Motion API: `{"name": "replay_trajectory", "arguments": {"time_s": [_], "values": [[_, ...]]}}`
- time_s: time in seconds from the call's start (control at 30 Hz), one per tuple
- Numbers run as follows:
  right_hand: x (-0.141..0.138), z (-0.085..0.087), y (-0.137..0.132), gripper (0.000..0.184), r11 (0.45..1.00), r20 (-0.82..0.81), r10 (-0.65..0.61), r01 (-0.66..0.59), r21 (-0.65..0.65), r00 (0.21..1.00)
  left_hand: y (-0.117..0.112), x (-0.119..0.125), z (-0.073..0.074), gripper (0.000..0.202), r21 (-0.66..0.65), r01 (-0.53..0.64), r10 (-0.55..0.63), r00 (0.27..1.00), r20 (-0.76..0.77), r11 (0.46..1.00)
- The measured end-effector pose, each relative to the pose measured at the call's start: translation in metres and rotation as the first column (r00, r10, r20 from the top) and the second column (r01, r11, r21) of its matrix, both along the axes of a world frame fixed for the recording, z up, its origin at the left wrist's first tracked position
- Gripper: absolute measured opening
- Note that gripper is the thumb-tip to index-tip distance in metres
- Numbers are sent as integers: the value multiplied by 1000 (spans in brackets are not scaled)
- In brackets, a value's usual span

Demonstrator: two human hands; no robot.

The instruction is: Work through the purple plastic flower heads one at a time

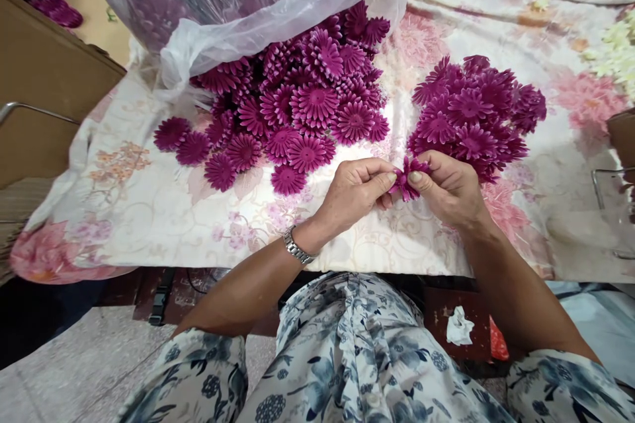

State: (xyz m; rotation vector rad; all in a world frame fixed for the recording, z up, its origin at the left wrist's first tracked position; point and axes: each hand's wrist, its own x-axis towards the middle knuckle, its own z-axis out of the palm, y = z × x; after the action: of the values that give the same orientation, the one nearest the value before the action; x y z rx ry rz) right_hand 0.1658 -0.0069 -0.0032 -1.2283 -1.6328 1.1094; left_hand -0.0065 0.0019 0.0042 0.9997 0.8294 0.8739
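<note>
Between my two hands is a purple artificial flower (pixel 407 180), its petals sticking out around my fingertips. My left hand (pixel 360 192) pinches its left side with thumb and fingers, a metal watch on the wrist. On the other side, my right hand (pixel 449 188) is closed on the same flower, thumb on top. Just beyond my right hand stands a heap of fuller purple flowers (pixel 471 109). To the left, a larger pile of flat purple petal pieces (pixel 317 106) spills out of a clear plastic bag (pixel 278 20).
A floral cloth (pixel 163 225) covers the table. At the left stands a cardboard box (pixel 44 79) with a metal handle. Pale yellow flowers (pixel 618 53) lie at the far right, near a brown box edge (pixel 622 139). A crumpled white tissue (pixel 459 326) lies below the table edge.
</note>
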Motion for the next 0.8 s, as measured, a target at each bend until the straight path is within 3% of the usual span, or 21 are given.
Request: {"name": "replay_trajectory", "arguments": {"time_s": [0.17, 0.4, 0.57, 0.8], "values": [[-4, 4, 0, 23, 982, 156, -17, -12, 187, 988, 0, 1, 0, 14, 15, -4, 5, 1000, -23, 1000], [-11, 6, -1, 34, 910, 382, -158, -16, 414, 911, 0, 1, 2, 15, 17, 15, -15, 1000, -8, 1000], [-9, 0, 2, 34, 855, 484, -215, -76, 513, 848, 1, 3, 0, 8, 2, -14, 14, 1000, -16, 1000], [-6, -11, 1, 33, 804, 536, -301, -92, 588, 789, 0, 6, -8, 8, 28, -154, 154, 988, 0, 988]]}}
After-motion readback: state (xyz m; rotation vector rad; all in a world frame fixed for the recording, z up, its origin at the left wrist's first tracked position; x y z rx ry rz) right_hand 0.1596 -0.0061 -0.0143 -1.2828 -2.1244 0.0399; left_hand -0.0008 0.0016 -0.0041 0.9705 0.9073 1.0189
